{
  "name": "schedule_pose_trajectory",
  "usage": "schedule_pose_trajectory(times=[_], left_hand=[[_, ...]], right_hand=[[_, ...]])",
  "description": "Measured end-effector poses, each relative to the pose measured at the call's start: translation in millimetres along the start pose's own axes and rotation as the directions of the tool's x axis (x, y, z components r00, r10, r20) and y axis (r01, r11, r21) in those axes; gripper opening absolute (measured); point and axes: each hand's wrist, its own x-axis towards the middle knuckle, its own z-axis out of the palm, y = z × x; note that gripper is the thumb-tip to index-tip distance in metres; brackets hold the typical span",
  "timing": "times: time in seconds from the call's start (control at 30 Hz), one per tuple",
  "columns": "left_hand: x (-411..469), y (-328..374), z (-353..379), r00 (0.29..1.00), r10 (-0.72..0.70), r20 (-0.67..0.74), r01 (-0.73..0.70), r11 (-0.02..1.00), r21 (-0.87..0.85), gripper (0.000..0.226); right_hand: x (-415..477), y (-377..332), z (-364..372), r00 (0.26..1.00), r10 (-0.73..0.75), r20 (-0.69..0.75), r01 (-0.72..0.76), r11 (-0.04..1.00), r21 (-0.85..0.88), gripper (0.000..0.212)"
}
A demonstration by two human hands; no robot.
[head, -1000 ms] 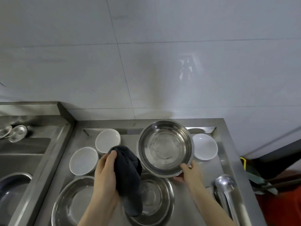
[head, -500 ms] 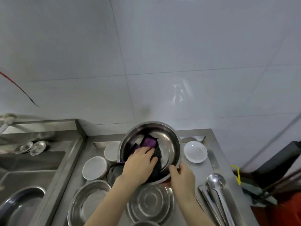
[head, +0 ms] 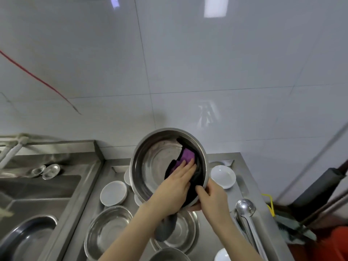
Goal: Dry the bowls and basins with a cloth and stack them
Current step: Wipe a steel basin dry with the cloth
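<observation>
White wall tiles (head: 207,72) rise behind a steel surface (head: 243,191) with a sink (head: 37,187) on its left. Held up over that surface, tilted so its mouth faces the person, is the steel basin (head: 158,162): round, deep and shiny, with a dull film on its floor (wet or only smeared, I cannot tell).

A dark cloth (head: 185,157) with a purple patch lies against the basin's right inner wall. The left hand (head: 175,187) presses it there with fingers straight and flat. A tail of the cloth hangs out below the rim. The right hand (head: 212,196) grips the basin's near rim, thumb hooked inside and fingers underneath.

Under the raised basin sit the stacked basins (head: 186,230), partly covered by the hanging cloth and both forearms. Just left of them a single shallow basin (head: 109,230) lies mouth up. One white bowl (head: 113,193) stands beyond that, and a second white bowl (head: 223,176) stands to the right of the held basin, which hides most of another white piece behind it. A ladle (head: 244,207) lies along the surface's right side. Down in the sink rests a large dark basin (head: 24,240), and two small steel discs (head: 46,170) sit on the ledge behind it.
</observation>
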Motion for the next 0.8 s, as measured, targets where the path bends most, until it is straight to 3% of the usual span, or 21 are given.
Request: schedule_pose_trajectory(times=[0.17, 0.27, 0.37, 0.47, 0.57, 0.63, 0.8], left_hand=[[1.5, -14.4, -14.1, 0.960, -0.043, -0.278, 0.128, 0.947, 0.296, 0.052], [3.1, -26.6, -26.1, 0.929, -0.217, -0.300, 0.288, 0.932, 0.220, 0.055], [-7.1, -25.9, -34.6, 0.906, -0.266, -0.329, 0.351, 0.906, 0.235, 0.056], [-24.7, -10.0, -40.1, 0.924, -0.250, -0.290, 0.324, 0.913, 0.246, 0.046], [-42.1, 15.2, -37.0, 0.964, -0.126, -0.234, 0.182, 0.955, 0.236, 0.043], [-48.0, 31.4, -33.9, 0.964, -0.074, -0.254, 0.123, 0.976, 0.182, 0.028], [-49.5, 43.3, -35.5, 0.957, -0.090, -0.276, 0.120, 0.988, 0.096, 0.020]], right_hand=[[-13.4, -7.9, 5.3, 1.000, 0.006, -0.011, -0.006, 1.000, 0.006, 0.032], [-14.0, -14.0, 2.2, 0.994, -0.002, -0.113, 0.008, 0.998, 0.055, 0.030], [-9.4, -24.7, -0.9, 0.981, -0.054, -0.185, 0.062, 0.997, 0.037, 0.022], [-7.2, -34.9, -1.3, 0.974, -0.071, -0.213, 0.080, 0.996, 0.037, 0.023], [-8.0, -42.2, -0.5, 0.966, -0.072, -0.249, 0.089, 0.994, 0.057, 0.026], [-8.1, -42.6, 3.5, 0.967, -0.034, -0.253, 0.056, 0.995, 0.081, 0.031], [-10.0, -37.2, 7.8, 0.974, 0.066, -0.216, -0.034, 0.988, 0.148, 0.024]])
